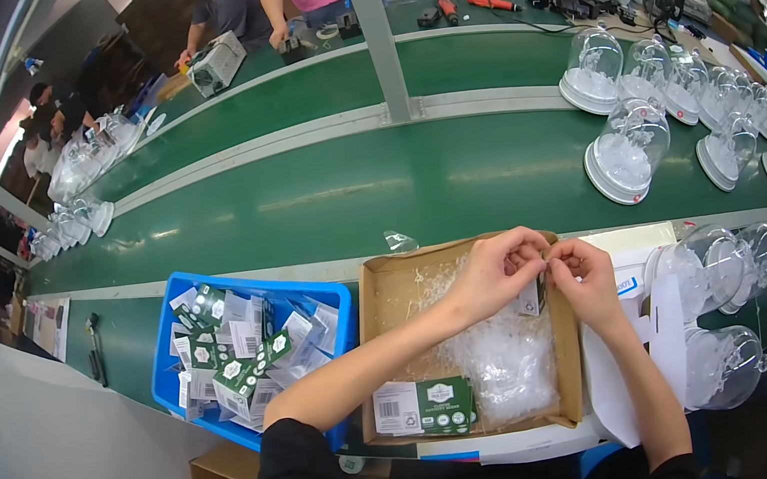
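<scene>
Over the right side of an open cardboard tray [365,319], my two hands meet with fingertips pinched together. My left hand [503,272] is closed, and a small green-and-white printed card [530,299] shows just beneath its fingers. Beside it, my right hand [585,279] is closed in a pinch too; whatever lies between its fingertips is too small to make out. Below both hands, a pile of thin clear plastic strands [507,371] fills much of the tray. A stack of green-and-white cards [424,408] lies in its near left corner.
A blue bin [340,313] full of bagged cards stands to the left. Clear domes on white bases [628,153] stand on the green conveyor [325,193] at far right; more domes [724,365] lie beside a white box [667,344]. People work across the line.
</scene>
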The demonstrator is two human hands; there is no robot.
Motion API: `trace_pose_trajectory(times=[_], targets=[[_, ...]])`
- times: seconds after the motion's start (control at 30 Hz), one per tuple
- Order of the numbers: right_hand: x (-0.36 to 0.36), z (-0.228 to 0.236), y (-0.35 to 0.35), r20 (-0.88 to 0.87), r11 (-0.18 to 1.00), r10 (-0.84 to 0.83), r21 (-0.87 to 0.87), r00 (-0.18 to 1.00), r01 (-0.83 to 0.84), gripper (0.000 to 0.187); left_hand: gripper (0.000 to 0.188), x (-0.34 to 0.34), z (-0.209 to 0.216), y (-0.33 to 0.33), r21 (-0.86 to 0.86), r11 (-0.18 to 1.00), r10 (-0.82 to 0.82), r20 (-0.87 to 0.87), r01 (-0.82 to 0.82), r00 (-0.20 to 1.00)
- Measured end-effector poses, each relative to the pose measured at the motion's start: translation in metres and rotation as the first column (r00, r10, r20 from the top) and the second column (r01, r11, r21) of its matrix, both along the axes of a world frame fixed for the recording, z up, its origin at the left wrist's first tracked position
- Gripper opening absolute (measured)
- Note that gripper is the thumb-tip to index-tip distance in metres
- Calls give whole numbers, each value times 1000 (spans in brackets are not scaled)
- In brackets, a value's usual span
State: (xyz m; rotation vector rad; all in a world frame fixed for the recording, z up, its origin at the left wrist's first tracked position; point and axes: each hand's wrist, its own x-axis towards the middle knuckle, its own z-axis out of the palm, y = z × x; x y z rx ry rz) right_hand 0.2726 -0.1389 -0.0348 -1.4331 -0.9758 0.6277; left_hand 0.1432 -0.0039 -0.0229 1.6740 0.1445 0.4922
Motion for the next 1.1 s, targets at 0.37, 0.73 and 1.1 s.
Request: trace_pose_trajectory(times=[0.37, 0.73, 1.1], targets=[[0, 2, 0, -83, 1000, -17, -13, 996, 16, 5, 14, -1, 4, -3, 17, 999, 37, 51, -37, 998], [10, 4, -2, -169, 999, -31, -19, 985, 28, 7, 19, -2, 7, 0, 79, 996, 45, -2, -45, 999], [23, -1, -4, -447, 995, 25, 97, 894, 21, 7, 39, 0, 3, 0, 243, 960, 99, 168, -138, 981]])
